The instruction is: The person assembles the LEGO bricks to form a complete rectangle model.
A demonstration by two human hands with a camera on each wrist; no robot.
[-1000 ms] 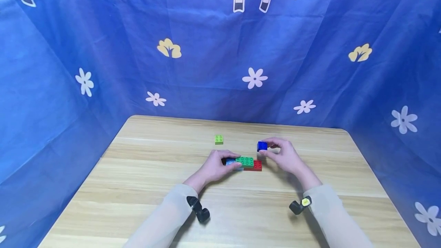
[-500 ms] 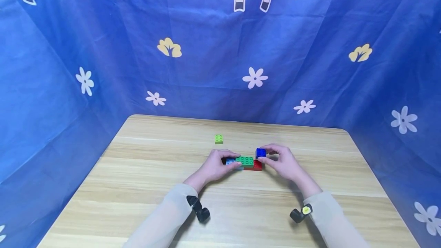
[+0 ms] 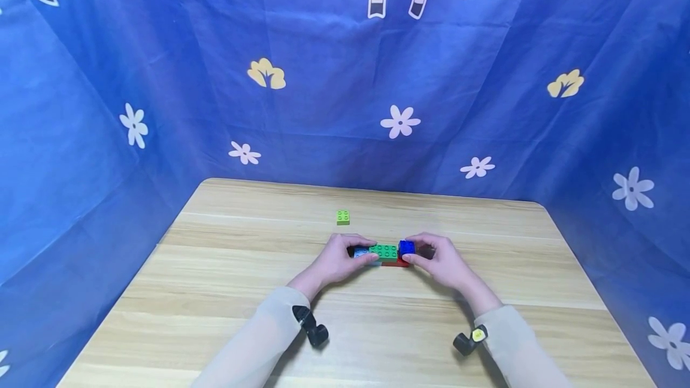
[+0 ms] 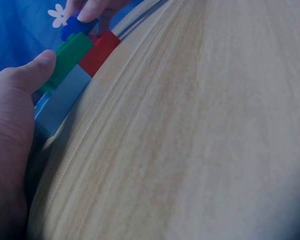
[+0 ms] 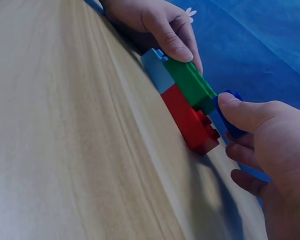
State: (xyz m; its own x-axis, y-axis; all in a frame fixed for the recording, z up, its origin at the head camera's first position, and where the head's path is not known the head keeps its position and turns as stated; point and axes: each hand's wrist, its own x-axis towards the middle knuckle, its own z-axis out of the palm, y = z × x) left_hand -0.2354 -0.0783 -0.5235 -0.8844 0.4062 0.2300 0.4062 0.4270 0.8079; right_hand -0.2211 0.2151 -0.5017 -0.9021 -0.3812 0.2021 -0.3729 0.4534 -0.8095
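On the table a light blue brick and a red brick lie end to end, bridged on top by a green brick. My left hand pinches the green brick near its left end, between thumb and fingers. Between thumb and fingers of my right hand is a dark blue brick, held just over the red brick's bare right-end studs. In the right wrist view the blue brick is tilted, close to the green brick's end, with red studs showing below it.
A lime green brick stands farther back on the wooden table. Blue patterned cloth hangs behind the table and along both sides.
My right hand has brought the dark blue brick down and toward me, from behind the red brick to over its right end. My left hand has stayed in place on the green brick.
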